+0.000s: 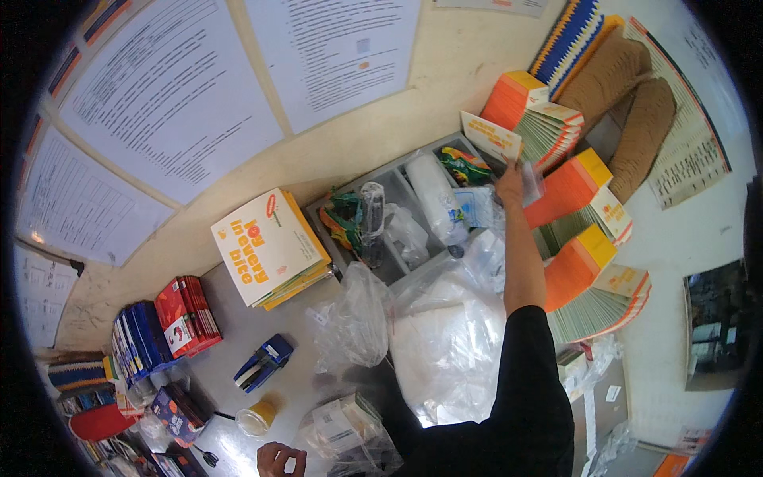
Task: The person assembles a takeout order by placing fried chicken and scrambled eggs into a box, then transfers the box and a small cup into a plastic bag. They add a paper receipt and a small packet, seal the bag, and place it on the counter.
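My right hand reaches to the far right end of a grey divided tray, its fingertips at the lower corner of a white, yellow-printed flat paper piece. This piece tilts beside a fanned stack of folded orange-and-white cartons. Near the bottom edge, my left hand has loosely curled fingers and nothing visible in it. Close to it are a plastic cup of yellow liquid and a clear bag with packed paper items.
A blue tape dispenser, a pile of printed cartons and red packets lie leftward. A large clear bag of white material lies centrally. More folded carton stacks and brown cardboard stacks stand right. Scissors lie lower left.
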`<state>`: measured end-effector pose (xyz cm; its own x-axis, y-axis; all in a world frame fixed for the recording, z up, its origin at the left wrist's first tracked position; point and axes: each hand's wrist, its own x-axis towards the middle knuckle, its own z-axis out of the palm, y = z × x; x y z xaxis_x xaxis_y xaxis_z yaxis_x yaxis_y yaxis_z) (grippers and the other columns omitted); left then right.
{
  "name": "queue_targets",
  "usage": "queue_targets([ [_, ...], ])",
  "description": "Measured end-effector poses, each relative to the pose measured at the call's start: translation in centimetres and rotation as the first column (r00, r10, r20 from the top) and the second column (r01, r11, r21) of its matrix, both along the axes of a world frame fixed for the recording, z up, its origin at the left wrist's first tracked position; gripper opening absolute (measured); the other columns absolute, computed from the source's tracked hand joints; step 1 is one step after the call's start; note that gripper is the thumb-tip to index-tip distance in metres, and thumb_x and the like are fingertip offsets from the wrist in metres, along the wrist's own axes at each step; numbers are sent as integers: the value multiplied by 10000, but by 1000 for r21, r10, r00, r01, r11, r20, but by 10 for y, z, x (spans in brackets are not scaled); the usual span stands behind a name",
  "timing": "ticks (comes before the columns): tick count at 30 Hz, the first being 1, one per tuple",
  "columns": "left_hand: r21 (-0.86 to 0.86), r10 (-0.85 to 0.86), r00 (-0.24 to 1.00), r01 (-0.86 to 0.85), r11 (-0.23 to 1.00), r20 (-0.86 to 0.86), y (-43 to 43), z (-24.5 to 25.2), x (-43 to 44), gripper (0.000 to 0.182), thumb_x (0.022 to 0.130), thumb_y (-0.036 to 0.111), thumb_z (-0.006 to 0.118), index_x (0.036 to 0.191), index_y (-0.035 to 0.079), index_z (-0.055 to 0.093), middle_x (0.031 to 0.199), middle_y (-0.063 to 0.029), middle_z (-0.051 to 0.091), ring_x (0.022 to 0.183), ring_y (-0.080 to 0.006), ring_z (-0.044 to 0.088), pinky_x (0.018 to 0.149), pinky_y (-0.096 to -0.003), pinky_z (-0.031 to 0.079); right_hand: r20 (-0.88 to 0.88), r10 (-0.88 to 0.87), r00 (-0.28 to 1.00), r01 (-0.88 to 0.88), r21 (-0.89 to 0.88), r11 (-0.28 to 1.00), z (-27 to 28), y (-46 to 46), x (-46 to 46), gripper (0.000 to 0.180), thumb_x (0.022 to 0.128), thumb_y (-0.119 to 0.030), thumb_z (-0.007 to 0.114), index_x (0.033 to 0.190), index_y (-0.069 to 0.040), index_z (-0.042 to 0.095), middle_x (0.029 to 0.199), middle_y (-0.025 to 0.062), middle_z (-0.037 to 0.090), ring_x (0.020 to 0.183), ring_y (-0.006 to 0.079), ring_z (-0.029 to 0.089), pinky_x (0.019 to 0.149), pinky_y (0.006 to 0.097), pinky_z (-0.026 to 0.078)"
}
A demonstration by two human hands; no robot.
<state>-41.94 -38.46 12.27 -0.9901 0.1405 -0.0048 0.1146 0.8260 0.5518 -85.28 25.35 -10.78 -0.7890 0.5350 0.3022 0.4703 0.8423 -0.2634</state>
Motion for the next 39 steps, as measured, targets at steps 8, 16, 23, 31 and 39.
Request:
queue_targets([
  [8, 29, 69, 995, -71, 997, 71, 12, -5, 4, 172, 779, 19, 771, 824, 47, 608, 845, -126, 624, 804, -336, 602, 722, -437, 468, 455, 116, 883, -87, -84, 993, -11, 39, -25, 328, 860, -278, 661, 1096, -53, 698, 1259, 218, 627, 1124, 405, 617, 982, 452, 489],
  [16, -42, 155, 975, -150, 988, 157, 13, 9, -6, 162, 780, 15, 768, 797, 51, 611, 821, -117, 627, 789, -328, 598, 719, -430, 460, 602, 104, 791, 3, -174, 985, -177, 136, -75, 670, 957, -474, 350, 1489, -68, 378, 1479, 163, 466, 1358, 332, 437, 1149, 395, 324],
  [23, 159, 93, 992, -106, 982, 89, -5, -48, -26, 218, 759, -31, 765, 864, 48, 591, 821, -120, 624, 777, -325, 595, 725, -426, 459, 53, 261, 964, -171, -629, 759, -147, 295, -98, 759, 945, -548, 391, 1525, -63, 321, 1584, 154, 315, 1471, 320, 271, 1210, 409, 223],
  [31, 74, 116, 978, -130, 989, 173, 11, -28, -21, 226, 747, -57, 753, 884, 38, 599, 844, -128, 635, 804, -332, 600, 745, -432, 464, 598, 210, 774, -205, -78, 976, -33, 111, -18, 621, 963, -476, 463, 1402, -36, 488, 1481, 216, 448, 1371, 357, 424, 1114, 432, 379],
  [39, 40, 97, 973, -108, 993, 211, 9, -32, -20, 176, 738, 4, 762, 840, 64, 631, 881, -112, 630, 855, -317, 600, 770, -433, 475, 509, 273, 816, -274, -75, 959, 52, 56, 32, 462, 962, -355, 590, 1270, -11, 602, 1287, 233, 604, 1220, 392, 551, 1038, 454, 422],
])
